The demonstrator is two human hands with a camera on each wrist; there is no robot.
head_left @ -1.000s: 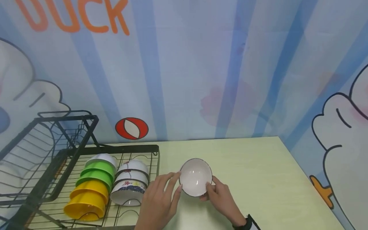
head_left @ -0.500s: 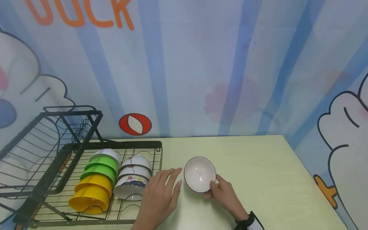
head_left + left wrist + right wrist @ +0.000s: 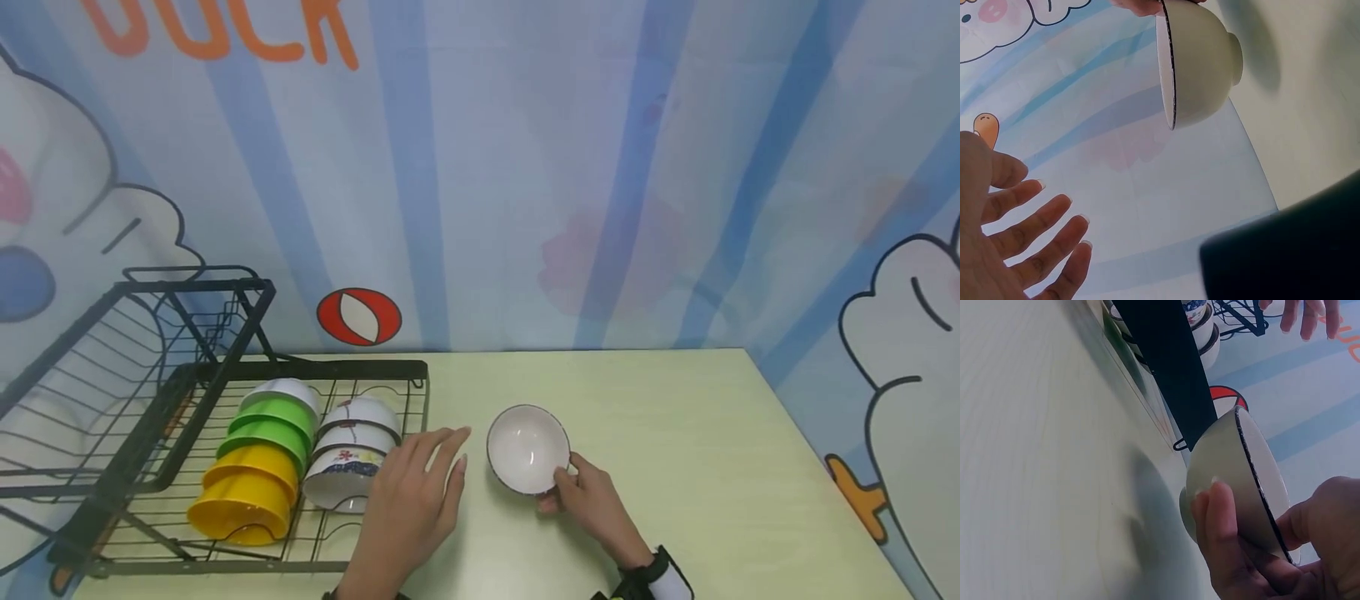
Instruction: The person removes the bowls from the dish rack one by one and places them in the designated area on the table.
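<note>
A small white bowl with a dark rim point(image 3: 527, 448) is held above the table by my right hand point(image 3: 592, 504). The thumb lies inside the rim and the fingers press the outer wall, as the right wrist view shows on the bowl point(image 3: 1225, 475). To the left of the bowl, and apart from it, my left hand point(image 3: 412, 492) hovers with spread, relaxed fingers and nothing in them. In the left wrist view the left hand point(image 3: 1022, 231) faces the bowl point(image 3: 1200, 65) across a gap.
At the left stands a black wire dish rack point(image 3: 225, 569). One row in it holds yellow bowls point(image 3: 243, 504), green bowls point(image 3: 273, 429) and a white one; another holds patterned white bowls point(image 3: 345, 475). A printed curtain point(image 3: 495, 183) hangs behind the pale table point(image 3: 720, 467).
My left hand has let go of the bowl's rim and drawn off to the left. The right hand keeps its grip on the bowl. The head view has shifted slightly.
</note>
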